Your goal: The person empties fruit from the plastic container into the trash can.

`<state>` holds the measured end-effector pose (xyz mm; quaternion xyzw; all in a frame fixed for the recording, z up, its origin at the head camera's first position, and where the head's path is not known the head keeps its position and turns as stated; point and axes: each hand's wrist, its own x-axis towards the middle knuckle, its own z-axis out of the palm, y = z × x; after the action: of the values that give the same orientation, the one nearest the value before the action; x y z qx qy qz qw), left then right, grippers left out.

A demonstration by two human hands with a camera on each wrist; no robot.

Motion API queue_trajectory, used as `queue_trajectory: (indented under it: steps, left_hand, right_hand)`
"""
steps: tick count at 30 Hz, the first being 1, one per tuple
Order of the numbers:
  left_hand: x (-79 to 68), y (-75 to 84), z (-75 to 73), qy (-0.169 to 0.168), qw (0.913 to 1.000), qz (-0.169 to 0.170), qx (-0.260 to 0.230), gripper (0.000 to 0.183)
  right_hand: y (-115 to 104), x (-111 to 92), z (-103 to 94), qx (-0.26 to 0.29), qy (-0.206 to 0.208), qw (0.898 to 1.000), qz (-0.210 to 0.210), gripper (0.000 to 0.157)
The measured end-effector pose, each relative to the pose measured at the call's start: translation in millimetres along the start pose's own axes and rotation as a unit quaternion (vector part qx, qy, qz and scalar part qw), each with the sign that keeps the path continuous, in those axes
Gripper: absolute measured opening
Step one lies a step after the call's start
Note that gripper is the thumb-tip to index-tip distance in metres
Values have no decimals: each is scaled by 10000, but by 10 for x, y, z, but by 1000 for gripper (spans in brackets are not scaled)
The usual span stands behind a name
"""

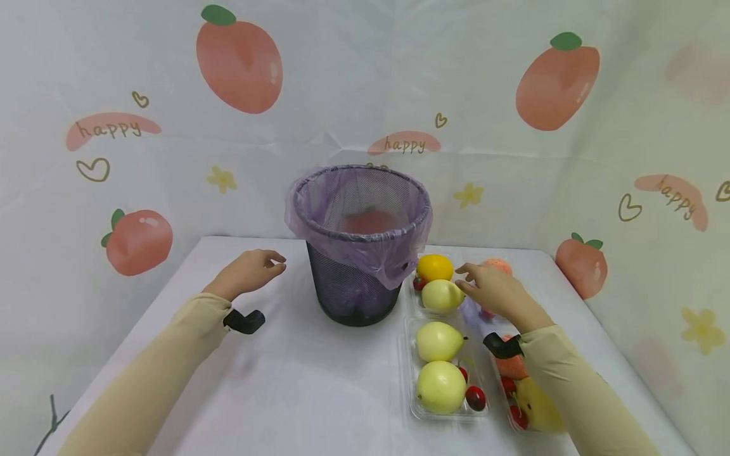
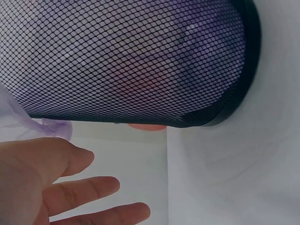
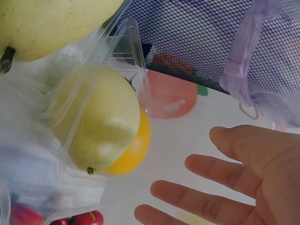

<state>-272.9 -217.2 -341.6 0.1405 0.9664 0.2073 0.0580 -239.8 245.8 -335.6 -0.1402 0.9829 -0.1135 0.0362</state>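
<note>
In the head view, a round black wire-mesh bin stands upright near the middle of the back edge of the white surface, with a translucent purple plastic liner folded over its rim. The left hand is to the left of the bin, over the back left part of the surface and apart from the bin, its fingers slightly bent. The right hand is over the back right part, its fingertips just beside a pale yellow pear-shaped fruit; whether they touch it cannot be told here. That fruit sits with an orange-yellow oval fruit in a clear plastic tray at the bin's right. Nearer the front edge, a second clear tray carries two pale yellow-green fruits and dark red cherry-like fruits. Toward the right edge, a third tray is partly covered by the right forearm.

In the left wrist view, the left hand's thumb and fingers are apart, the grip wide, below the bin's mesh wall and next to a fold of liner.

In the right wrist view, the right hand's fingers are extended and spread, the grip wide, apart from the pale yellow pear-shaped fruit in its tray.
</note>
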Motion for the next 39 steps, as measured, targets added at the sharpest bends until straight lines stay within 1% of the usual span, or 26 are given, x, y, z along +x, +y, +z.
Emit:
queue_trajectory:
  steps: [4,7,11,14,18,21,24,26,29,34,39]
  left_hand:
    - [30,0,-52,48,10000,19,-81,42]
    - [58,18,-141,90,9999,13,-146,42]
    - [106,63,-314,183,9993,-3,-327,42]
    - [139,125,-483,309,9965,49,-778,42]
    - [171,255,-724,464,9865,101,-1566,41]
    - [193,382,-887,562,9786,127,-1975,42]
    - [222,506,-1014,610,9693,188,-2376,45]
    - [244,577,-1072,597,9631,184,-2616,48]
    - [273,656,-1123,509,9548,135,-2925,51]
    - [310,725,-1134,362,9445,-71,-3265,54]
    - [336,736,-1089,210,9328,-196,-3593,54]
  right_hand:
    - [85,-78,-32,321,98,9993,-173,38]
    - [161,-149,-64,676,175,9972,-253,36]
    - [279,-277,-120,1017,197,9945,-145,38]
    - [385,-388,-158,1106,216,9936,-30,41]
    - [546,-533,-190,1262,304,9915,31,42]
    - [667,-640,-212,1335,379,9903,113,40]
    - [785,-740,-227,1448,459,9881,256,39]
    - [865,-807,-230,1586,459,9857,347,40]
    - [981,-900,-216,1890,339,9800,533,44]
    - [1141,-1010,-154,2407,-166,9666,861,53]
    - [1256,-1079,-77,2917,-813,9454,1207,60]
